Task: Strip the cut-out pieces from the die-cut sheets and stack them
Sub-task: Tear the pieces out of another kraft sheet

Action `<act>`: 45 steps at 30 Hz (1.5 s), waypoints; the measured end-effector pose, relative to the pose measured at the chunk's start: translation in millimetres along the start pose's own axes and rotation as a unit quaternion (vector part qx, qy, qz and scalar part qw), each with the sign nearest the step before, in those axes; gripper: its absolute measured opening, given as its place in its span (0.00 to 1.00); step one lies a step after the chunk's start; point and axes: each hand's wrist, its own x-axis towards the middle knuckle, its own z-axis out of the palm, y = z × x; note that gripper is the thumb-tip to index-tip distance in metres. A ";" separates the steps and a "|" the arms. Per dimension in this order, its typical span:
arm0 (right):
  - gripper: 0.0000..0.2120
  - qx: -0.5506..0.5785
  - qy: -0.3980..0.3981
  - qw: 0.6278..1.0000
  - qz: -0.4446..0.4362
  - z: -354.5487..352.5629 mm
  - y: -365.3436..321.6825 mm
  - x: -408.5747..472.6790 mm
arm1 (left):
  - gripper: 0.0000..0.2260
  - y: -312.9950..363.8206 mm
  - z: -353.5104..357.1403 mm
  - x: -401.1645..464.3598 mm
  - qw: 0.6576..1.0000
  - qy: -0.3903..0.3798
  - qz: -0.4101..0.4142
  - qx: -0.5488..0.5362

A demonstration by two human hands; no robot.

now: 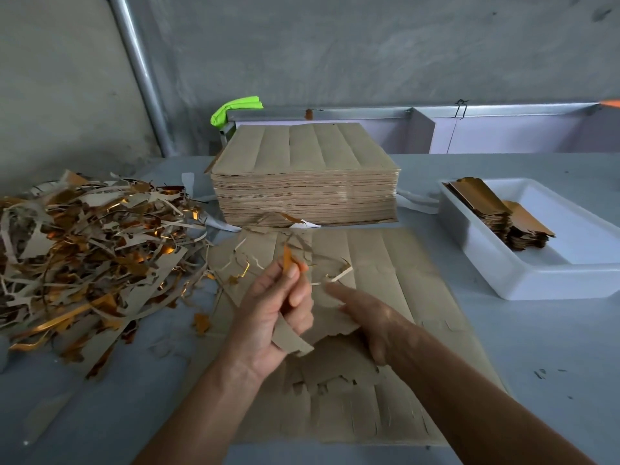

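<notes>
Head view, left hand: the left hand (275, 317) was raised over the work, palm toward the camera, fingers curled round a torn strip of waste (291, 340), brown on one face with orange-gold foil showing at the upper end.
Head view, right hand: the right hand (369, 317) lay low over the sheet, forefinger stretched out toward small loose slivers; the other fingers were folded under and I could not tell whether they held anything.
Die-cut sheet: the sheet being stripped (385, 263) lay flat on the table (536, 364) directly beneath both hands, its long cut lines running away from the person toward the stack.
Key relation: the slivers (339, 276) lay just beyond the right forefinger's tip, so the right hand was the nearer one; the left, already full, would need to travel leftward to the scrap heap.
Unstripped stack: a thick block of brown sheets (305, 189) stood behind the working sheet, edges squared, top creased in parallel panels.
Scrap heap: a tangled pile of offcuts (87, 250) lay left of the hands, curly, ragged, matte brown mixed with glinting foil.
Finished pieces: narrow cut-outs (503, 219) were stacked in a white plastic tray (553, 280) to the right, well apart from the hands.
Materials: thin card, dull and fibrous on the back, tearing with feathered edges.
</notes>
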 end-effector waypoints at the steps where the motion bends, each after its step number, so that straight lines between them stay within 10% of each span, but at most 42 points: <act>1: 0.22 -0.024 0.008 1.000 -0.002 1.1 0.8 0.4 | 0.08 -1.6 0.0 -1.4 1.000 0.007 -0.011 0.014; 4: 0.15 -0.039 0.046 0.997 -0.046 -2.5 5.6 3.0 | 0.04 -4.1 -9.7 -0.1 0.968 0.180 -0.010 0.177; 6: 0.08 -0.018 0.070 0.992 -0.100 -8.6 10.8 2.3 | 0.04 -7.1 -24.6 5.2 0.886 0.352 0.015 0.302; 10: 0.07 0.013 0.086 0.974 -0.208 -18.1 26.6 -1.7 | 0.04 -16.8 -37.4 16.4 0.825 0.487 -0.048 0.283; 24: 0.04 0.014 -0.005 0.963 -0.270 -34.1 37.6 -21.6 | 0.10 -22.9 -17.7 64.2 0.900 0.394 -0.140 0.125; 32: 0.08 0.105 0.150 0.956 -0.230 -40.6 48.7 -24.0 | 0.07 -18.1 -19.5 69.7 0.893 0.438 -0.083 0.061; 45: 0.13 -0.175 0.223 0.924 -0.257 -64.7 33.3 -41.5 | 0.03 -15.7 -15.1 50.2 0.916 0.355 -0.186 -0.018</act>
